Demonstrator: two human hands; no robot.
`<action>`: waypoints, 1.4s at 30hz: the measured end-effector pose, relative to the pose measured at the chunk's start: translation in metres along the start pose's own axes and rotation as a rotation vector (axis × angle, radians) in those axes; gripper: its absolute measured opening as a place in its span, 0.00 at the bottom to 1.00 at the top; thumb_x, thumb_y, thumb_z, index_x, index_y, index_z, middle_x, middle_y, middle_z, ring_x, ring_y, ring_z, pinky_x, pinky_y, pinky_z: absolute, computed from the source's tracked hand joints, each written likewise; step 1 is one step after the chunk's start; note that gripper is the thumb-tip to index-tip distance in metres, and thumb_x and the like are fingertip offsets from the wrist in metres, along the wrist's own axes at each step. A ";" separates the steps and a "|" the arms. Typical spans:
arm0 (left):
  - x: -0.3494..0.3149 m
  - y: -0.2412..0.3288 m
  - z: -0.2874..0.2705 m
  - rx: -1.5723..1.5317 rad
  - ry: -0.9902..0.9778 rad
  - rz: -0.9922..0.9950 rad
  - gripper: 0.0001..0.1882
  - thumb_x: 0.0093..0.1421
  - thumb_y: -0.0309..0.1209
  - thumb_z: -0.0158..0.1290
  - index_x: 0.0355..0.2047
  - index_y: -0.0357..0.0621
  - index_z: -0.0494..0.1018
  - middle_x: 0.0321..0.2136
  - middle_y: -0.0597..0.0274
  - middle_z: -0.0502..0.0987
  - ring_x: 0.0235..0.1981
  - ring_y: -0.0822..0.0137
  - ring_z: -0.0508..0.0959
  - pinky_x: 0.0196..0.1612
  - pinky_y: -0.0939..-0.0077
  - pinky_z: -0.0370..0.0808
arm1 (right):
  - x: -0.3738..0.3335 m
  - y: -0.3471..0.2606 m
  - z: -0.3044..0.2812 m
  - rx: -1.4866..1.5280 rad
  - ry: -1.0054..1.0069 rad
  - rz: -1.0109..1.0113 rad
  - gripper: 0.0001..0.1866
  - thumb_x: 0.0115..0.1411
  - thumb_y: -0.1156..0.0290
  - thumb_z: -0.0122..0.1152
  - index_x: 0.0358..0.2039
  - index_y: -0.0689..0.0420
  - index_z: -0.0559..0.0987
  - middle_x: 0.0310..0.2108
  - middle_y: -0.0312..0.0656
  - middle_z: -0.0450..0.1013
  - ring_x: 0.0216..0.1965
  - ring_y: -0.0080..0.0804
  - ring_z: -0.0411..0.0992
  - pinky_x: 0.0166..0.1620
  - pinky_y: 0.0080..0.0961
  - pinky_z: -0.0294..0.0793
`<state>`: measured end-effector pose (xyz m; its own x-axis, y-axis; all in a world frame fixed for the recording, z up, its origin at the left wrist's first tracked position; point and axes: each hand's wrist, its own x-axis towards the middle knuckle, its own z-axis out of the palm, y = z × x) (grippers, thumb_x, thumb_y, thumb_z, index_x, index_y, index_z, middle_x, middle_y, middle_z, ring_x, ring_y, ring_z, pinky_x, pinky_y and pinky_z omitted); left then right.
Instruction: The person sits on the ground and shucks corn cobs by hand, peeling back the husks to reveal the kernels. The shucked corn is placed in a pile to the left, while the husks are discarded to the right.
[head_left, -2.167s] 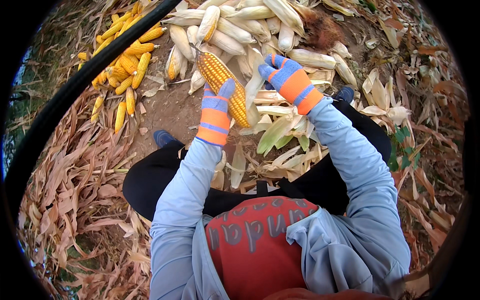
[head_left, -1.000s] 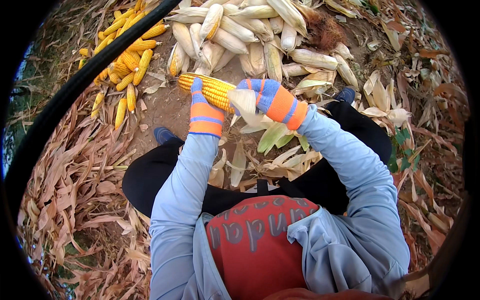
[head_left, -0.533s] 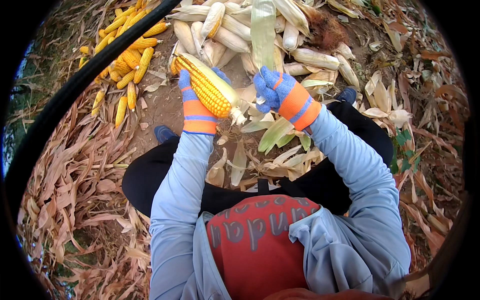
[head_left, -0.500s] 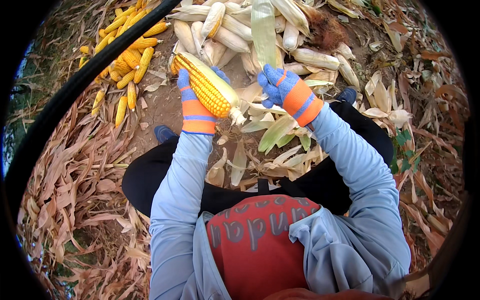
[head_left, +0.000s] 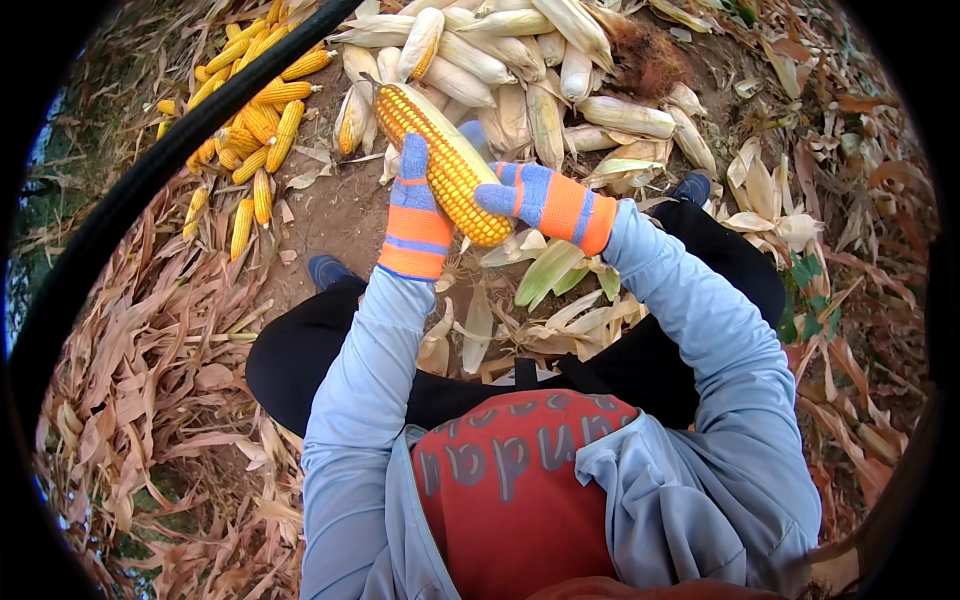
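A large ear of corn (head_left: pixel 440 160) slants between my two gloved hands, its yellow kernels bare on the near side. Pale husk still covers its far right side. My left hand (head_left: pixel 414 205), in a blue and orange knit glove, is wrapped round the ear from the left, thumb along the kernels. From the right, my right hand (head_left: pixel 545 203) grips the ear toward its lower end, thumb on the kernels and fingers partly hidden behind it. Beyond my hands lies a heap of unhusked corn ears (head_left: pixel 480 60).
Husked yellow cobs (head_left: pixel 262 120) are piled at the far left. Torn green and pale husks (head_left: pixel 555 270) lie between my legs. Dry leaves (head_left: pixel 150 350) cover the ground around me. A dark curved bar (head_left: pixel 150 170) crosses the upper left. Brown corn silk (head_left: pixel 650 60) sits beside the heap.
My right hand has let go of a long husk strip and moved down and left onto the ear. My left hand has shifted slightly right with the ear, now more upright.
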<state>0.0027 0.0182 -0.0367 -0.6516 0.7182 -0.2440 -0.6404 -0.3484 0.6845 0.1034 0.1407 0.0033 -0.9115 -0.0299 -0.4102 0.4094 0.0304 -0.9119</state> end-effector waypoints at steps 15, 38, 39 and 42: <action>-0.009 0.004 -0.005 -0.031 -0.033 0.066 0.41 0.48 0.55 0.49 0.51 0.34 0.51 0.46 0.49 0.63 0.48 0.56 0.64 0.53 0.62 0.61 | -0.002 0.003 0.020 -0.155 0.377 -0.318 0.30 0.44 0.69 0.60 0.50 0.60 0.64 0.38 0.47 0.71 0.37 0.31 0.69 0.41 0.22 0.65; -0.005 -0.002 -0.008 -0.025 -0.008 0.125 0.40 0.49 0.51 0.50 0.54 0.40 0.49 0.48 0.47 0.60 0.49 0.53 0.63 0.52 0.58 0.61 | 0.003 0.005 0.011 -0.308 0.606 -0.230 0.09 0.46 0.68 0.57 0.26 0.59 0.73 0.22 0.43 0.71 0.24 0.32 0.70 0.31 0.24 0.68; -0.005 -0.002 -0.010 -0.017 0.010 0.124 0.40 0.49 0.51 0.50 0.54 0.40 0.49 0.48 0.47 0.60 0.49 0.53 0.63 0.53 0.58 0.61 | 0.003 0.004 0.011 -0.304 0.628 -0.236 0.10 0.46 0.67 0.57 0.27 0.59 0.74 0.22 0.43 0.71 0.24 0.32 0.70 0.31 0.24 0.68; -0.002 -0.001 -0.017 -0.149 0.048 0.065 0.40 0.49 0.54 0.48 0.53 0.39 0.50 0.47 0.47 0.61 0.49 0.53 0.62 0.54 0.59 0.59 | 0.003 0.004 0.007 -0.262 0.680 -0.227 0.12 0.45 0.65 0.56 0.28 0.60 0.74 0.22 0.43 0.72 0.25 0.31 0.70 0.32 0.23 0.68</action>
<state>-0.0021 0.0064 -0.0484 -0.7099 0.6631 -0.2373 -0.6471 -0.4813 0.5912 0.1023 0.1334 -0.0020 -0.8305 0.5558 -0.0354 0.2631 0.3355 -0.9046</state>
